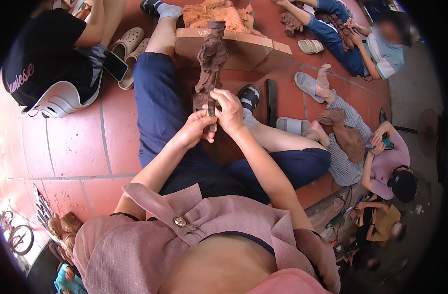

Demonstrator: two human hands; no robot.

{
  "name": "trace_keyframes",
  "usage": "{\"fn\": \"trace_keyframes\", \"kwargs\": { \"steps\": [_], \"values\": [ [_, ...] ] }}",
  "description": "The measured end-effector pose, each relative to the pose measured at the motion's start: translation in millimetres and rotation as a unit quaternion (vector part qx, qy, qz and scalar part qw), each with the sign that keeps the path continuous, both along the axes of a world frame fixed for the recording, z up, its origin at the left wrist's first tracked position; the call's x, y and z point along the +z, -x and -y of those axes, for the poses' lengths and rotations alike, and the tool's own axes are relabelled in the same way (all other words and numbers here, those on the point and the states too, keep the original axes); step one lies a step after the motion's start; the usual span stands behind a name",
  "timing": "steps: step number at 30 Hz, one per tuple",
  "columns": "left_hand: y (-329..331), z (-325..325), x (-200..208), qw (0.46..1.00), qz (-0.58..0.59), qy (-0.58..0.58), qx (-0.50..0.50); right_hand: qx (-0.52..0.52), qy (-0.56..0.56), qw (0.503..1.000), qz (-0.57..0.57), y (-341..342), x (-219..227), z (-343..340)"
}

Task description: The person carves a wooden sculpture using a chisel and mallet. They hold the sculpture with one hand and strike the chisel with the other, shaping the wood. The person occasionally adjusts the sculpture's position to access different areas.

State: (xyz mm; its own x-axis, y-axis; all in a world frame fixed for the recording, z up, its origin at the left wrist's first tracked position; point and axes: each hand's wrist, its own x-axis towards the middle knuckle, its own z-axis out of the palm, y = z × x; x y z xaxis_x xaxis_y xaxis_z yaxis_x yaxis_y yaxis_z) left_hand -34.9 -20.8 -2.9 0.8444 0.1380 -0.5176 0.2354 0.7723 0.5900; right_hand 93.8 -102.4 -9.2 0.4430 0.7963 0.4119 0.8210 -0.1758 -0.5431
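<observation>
Between my outstretched legs stands a tall, slim brown carved figure (212, 55) with a flat round top. In front of its lower part, both hands hold a narrow dark flat strip (211, 109), roughly upright; its exact kind is unclear. My right hand (229, 112) pinches the strip's upper part between thumb and fingers. Lower down, my left hand (196, 128) is closed on the strip's bottom end. The hands are close together and partly hide the foot of the figure. Whether the strip touches the carving cannot be made out.
Beyond the figure, a large block (233, 49) bears an orange-brown carving (219, 14). A person in a black cap (25, 73) sits at left, with a phone (115, 66). At right, another person works on a brown carving (349, 137) with a hand tool (388, 144). Sandals (293, 126) lie on red tiles.
</observation>
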Motion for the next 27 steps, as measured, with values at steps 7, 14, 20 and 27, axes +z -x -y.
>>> {"fn": "trace_keyframes", "kwargs": {
  "steps": [7, 14, 20, 27],
  "values": [
    [27, 26, 26, 0.998, 0.024, 0.028, -0.049, -0.002, -0.045, 0.999, -0.02, 32, 21, 48],
    [58, 52, 42, 0.991, -0.044, -0.098, -0.084, 0.024, -0.034, 0.998, -0.057, 69, 29, 66],
    [84, 56, 54, 0.991, -0.008, -0.132, 0.006, 0.085, -0.068, 0.991, -0.074, 83, 34, 54],
    [112, 55, 59, 0.99, 0.006, -0.108, 0.086, 0.146, -0.065, 0.966, -0.206, 105, 28, 35]
  ]
}}
